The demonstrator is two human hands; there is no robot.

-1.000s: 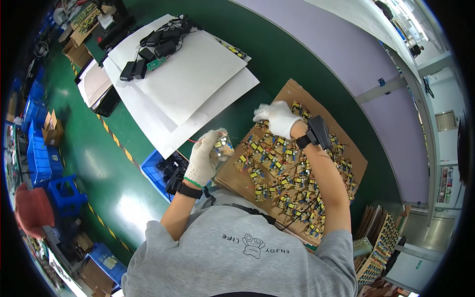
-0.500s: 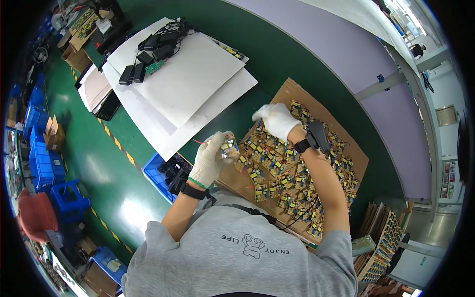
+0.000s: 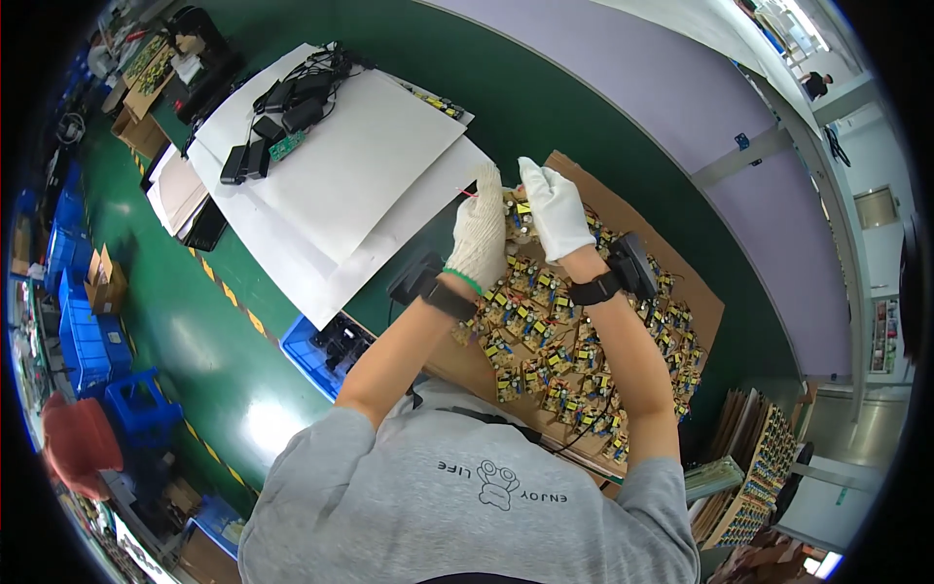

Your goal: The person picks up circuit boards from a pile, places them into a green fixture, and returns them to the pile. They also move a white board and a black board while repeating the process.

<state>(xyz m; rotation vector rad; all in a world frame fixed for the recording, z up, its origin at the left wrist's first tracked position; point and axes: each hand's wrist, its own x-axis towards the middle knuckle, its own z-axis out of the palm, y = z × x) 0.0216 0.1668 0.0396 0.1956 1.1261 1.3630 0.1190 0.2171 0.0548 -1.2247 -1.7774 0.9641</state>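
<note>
My left hand [image 3: 479,232], in a knitted white glove with a green cuff, is closed around a small circuit board [image 3: 520,220] with yellow and dark parts. A red wire [image 3: 467,193] sticks out beside its fingers. Close on the right is my right hand [image 3: 556,209], in a smooth white glove, its fingertips at the board's far end. Whether those fingers grip anything is hidden. Below both hands, several similar circuit boards [image 3: 545,336] cover a brown cardboard sheet [image 3: 697,290] on the green table.
White sheets [image 3: 389,136] lie at the far left of the table, bearing black power adapters [image 3: 292,102] and a green circuit board [image 3: 287,146]. A blue bin [image 3: 304,352] with black parts stands by the table's left edge. Racked boards [image 3: 754,477] stand at the lower right.
My left hand has moved up and right with the circuit board, reaching my right hand. My right hand has turned, its fingers now pointing away from me beside the board.
</note>
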